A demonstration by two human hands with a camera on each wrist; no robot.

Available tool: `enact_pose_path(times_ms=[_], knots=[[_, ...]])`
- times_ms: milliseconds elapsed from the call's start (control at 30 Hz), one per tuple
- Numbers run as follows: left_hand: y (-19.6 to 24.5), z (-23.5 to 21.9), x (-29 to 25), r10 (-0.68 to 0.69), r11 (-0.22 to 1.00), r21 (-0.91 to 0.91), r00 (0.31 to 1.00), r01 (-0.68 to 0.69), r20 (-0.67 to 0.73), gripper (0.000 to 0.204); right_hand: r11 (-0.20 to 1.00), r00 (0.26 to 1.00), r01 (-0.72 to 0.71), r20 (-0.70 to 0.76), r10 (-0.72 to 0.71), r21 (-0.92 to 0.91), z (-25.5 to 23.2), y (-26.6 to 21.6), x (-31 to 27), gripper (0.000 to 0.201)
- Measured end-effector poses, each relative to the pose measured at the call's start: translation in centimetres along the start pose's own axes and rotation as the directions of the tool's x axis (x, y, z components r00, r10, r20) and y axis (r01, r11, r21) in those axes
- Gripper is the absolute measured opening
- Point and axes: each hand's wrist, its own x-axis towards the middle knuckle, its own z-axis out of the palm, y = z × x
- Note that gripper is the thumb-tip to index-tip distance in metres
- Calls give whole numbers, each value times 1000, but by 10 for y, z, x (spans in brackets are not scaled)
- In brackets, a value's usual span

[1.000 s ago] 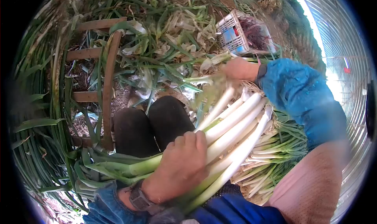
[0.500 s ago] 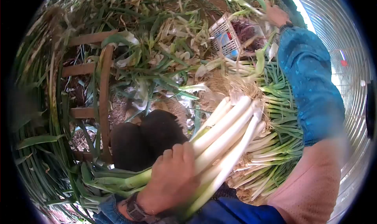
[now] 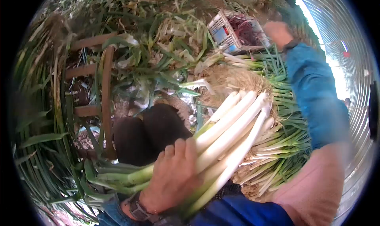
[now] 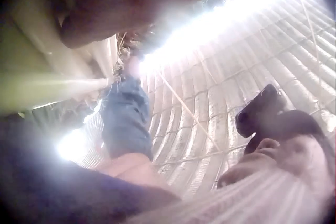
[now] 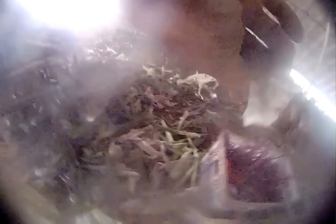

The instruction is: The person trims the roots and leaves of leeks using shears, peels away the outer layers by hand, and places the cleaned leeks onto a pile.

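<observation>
My left hand [image 3: 174, 174] grips a bundle of thick green onions [image 3: 233, 135] across the middle, its fingers curled over them. Their white stems point up and right to the roots, while the green leaves [image 3: 118, 178] trail off to the left. In the left wrist view, blurred pale stems [image 4: 63, 85] lie beneath the hand. Reaching forward, my right hand [image 3: 278, 34] is at the right side of a white plastic crate [image 3: 225, 32] and shows nothing in its grasp. The right wrist view is hazy, with light showing between the fingers [image 5: 270, 29].
Dark red strands [image 3: 243, 30] fill the crate. More green onions [image 3: 273, 150] lie in rows at the right. A wooden frame [image 3: 107, 95] stands at the left beside long green leaves [image 3: 39, 147]. Peeled leaves [image 3: 158, 40] litter the ground ahead. Two dark-clad knees [image 3: 158, 127] are below.
The right hand moved forward from the roots with a peeled strip of leaf, which has left it. It then drew slightly back beside the crate. The left hand keeps its hold on the bundle.
</observation>
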Motion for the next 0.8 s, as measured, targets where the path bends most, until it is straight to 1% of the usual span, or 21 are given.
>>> enact_pose_path(times_ms=[33,67,100,133,167,200,233,267,300,333,400,467,500,533,600,700,733,767,800], knots=[[2,2,0,33,999,26,998,-31,-52,65,996,995,-88,39,88,-21,-7,13,-3,29],[3,4,2,72,996,57,992,-66,-100,66,993,999,23,-31,-20,119,-17,7,-10,33],[4,7,4,111,990,98,982,-97,-152,68,958,986,138,-123,-110,250,-34,-12,-11,37],[5,9,3,129,986,124,978,-109,-166,70,897,957,255,-229,-180,361,-59,-35,-12,41],[6,12,3,148,981,149,973,-122,-178,71,733,958,183,50,-284,655,-94,-68,-16,48],[7,16,3,169,975,175,968,-136,-187,72,576,869,146,175,-464,804,-146,-103,-31,55],[8,20,3,200,967,204,954,-154,-224,58,484,807,294,57,-587,824,-150,-133,-37,59],[9,25,2,230,957,234,939,-170,-258,44,366,720,425,-63,-691,828,-153,-163,-42,64],[10,28,1,261,947,265,919,-184,-294,33,351,639,462,-32,-768,815,-171,-184,-54,66],[13,30,-2,245,954,243,926,-177,-288,32,142,517,561,-212,-830,815,-167,-193,-61,62],[15,30,-6,220,965,203,936,-168,-275,30,-45,372,610,-336,-865,791,-179,-205,-75,55],[17,31,-10,235,959,224,933,-176,-273,29,25,352,582,-225,-909,813,-221,-203,-86,47],[17,30,-12,243,955,236,930,-179,-275,29,-50,302,510,-233,-924,858,-228,-197,-85,40],[19,28,-14,199,968,199,954,-155,-225,39,-100,289,496,-272,-918,863,-226,-198,-86,40],[23,24,-17,118,986,127,987,-104,-113,66,-200,270,458,-350,-897,866,-223,-200,-88,41],[24,23,-17,93,994,70,992,-87,-86,65,-62,300,479,-230,-926,875,-231,-199,-83,39],[24,22,-16,120,990,87,982,-109,-145,55,-11,313,486,-186,-932,874,-233,-197,-80,39],[22,21,-15,152,986,104,968,-133,-199,45,209,469,600,-128,-874,773,-218,-186,-49,32],[21,20,-14,189,979,124,950,-163,-248,35,433,620,645,-100,-778,630,-193,-164,-3,28]])
